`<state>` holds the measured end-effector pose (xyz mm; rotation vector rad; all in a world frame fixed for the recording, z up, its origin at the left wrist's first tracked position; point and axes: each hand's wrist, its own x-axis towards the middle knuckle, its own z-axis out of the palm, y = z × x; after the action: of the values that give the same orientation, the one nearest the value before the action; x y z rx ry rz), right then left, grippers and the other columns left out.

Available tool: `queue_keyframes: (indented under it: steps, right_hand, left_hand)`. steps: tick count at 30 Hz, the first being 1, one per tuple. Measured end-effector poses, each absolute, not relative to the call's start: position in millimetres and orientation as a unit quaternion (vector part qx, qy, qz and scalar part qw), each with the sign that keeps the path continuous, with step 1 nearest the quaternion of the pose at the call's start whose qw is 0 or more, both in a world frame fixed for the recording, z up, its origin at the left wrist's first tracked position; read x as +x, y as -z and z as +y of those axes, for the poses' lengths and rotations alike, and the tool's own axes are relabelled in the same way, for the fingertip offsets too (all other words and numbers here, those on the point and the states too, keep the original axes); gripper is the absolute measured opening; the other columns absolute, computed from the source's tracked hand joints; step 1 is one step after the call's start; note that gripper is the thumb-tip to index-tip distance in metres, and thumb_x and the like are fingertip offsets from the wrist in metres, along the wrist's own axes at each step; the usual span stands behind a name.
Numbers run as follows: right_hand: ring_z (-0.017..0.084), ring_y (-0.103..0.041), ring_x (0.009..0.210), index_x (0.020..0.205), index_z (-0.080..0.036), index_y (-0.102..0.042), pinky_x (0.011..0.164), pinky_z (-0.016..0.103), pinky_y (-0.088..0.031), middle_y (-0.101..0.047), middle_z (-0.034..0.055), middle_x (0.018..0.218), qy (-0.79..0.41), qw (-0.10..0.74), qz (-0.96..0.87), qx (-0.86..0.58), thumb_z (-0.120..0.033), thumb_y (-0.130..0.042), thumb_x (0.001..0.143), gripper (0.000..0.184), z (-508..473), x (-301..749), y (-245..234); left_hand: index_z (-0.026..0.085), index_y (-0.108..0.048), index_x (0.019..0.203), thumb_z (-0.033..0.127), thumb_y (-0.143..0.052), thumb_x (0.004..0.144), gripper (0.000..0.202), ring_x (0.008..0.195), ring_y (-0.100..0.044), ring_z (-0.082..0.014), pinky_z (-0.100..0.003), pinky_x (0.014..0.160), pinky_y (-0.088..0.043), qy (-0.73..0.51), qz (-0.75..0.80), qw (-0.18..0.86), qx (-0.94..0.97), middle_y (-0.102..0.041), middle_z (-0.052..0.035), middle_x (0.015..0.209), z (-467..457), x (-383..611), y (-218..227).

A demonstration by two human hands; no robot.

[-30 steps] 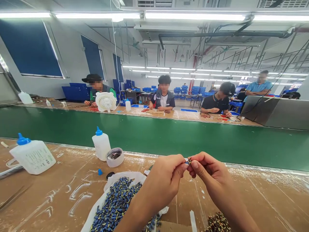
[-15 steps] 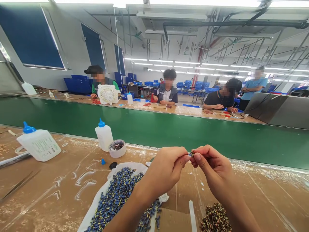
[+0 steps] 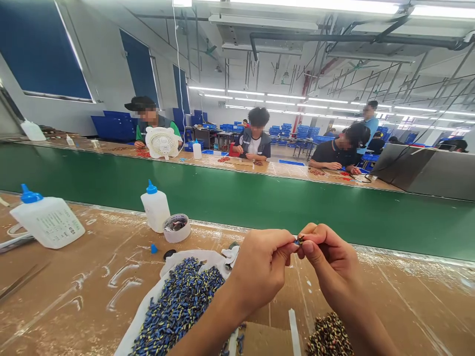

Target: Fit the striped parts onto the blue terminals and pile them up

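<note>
Above the workbench, my left hand (image 3: 260,262) pinches a tiny blue piece (image 3: 297,242) between thumb and forefinger. My right hand (image 3: 330,257) meets it fingertip to fingertip, closed on a small dark piece (image 3: 301,238) with some yellow. The two pieces touch or nearly touch; the fingers hide most of them. Below my left forearm, a heap of small blue, black and yellow pieces (image 3: 178,301) lies on a white sheet (image 3: 129,324). Near my right forearm is a smaller heap of dark, yellow and reddish pieces (image 3: 328,336). Between the heaps lies a cardboard piece (image 3: 269,340).
Two white bottles with blue caps, one upright (image 3: 156,210) and one tilted (image 3: 52,222), stand left, with a tape roll (image 3: 176,228) by the upright one. Tweezers (image 3: 18,283) lie at far left. A green belt (image 3: 222,193) runs across; co-workers sit beyond it.
My hands, still pinched together, are slightly farther right and lower in view. The bench items have shifted left with the camera. A standing person in blue at the back has moved left and turned.
</note>
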<state>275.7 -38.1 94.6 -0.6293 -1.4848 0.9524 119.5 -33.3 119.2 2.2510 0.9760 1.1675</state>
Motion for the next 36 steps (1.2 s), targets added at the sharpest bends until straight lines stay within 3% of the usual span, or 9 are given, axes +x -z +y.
queue_keyframes:
  steps: [13, 26, 36]
  right_hand:
    - [0.013, -0.049, 0.079, 0.084, -0.024, -0.053, 0.069, 0.023, -0.043, -0.050, 0.0001, 0.087, -0.396, 0.588, -0.650, -0.273, -0.024, -0.052, 0.097, 0.014, -26.3, 274.3, -73.8]
    - [0.016, -0.052, 0.074, 0.086, -0.023, -0.059, 0.069, 0.027, -0.041, -0.056, -0.0001, 0.077, -0.447, 0.582, -0.591, -0.335, -0.040, -0.059, 0.092, 0.018, -22.0, 278.1, -69.4]
    - [0.014, -0.047, 0.073, 0.081, -0.023, -0.056, 0.067, 0.025, -0.039, -0.051, -0.0005, 0.081, -0.379, 0.618, -0.627, -0.285, -0.030, -0.054, 0.096, 0.017, -29.7, 267.1, -77.1]
  left_hand:
    - [0.016, -0.048, 0.065, 0.013, -0.044, 0.088, 0.023, 0.054, -0.043, -0.0105, -0.025, 0.052, -0.025, -0.415, 0.392, 0.147, 0.808, -0.054, 0.0015, 0.059, -34.4, 122.1, -108.9]
    - [0.017, -0.056, 0.078, 0.018, -0.040, 0.097, 0.025, 0.062, -0.047, -0.0098, -0.022, 0.058, -0.030, -0.369, 0.384, 0.176, 0.828, -0.055, 0.0033, 0.068, -34.8, 111.0, -120.7]
    - [0.016, -0.050, 0.068, 0.009, -0.047, 0.091, 0.024, 0.060, -0.044, -0.0090, -0.022, 0.058, -0.029, -0.412, 0.361, 0.157, 0.822, -0.052, 0.0042, 0.063, -34.3, 111.8, -119.8]
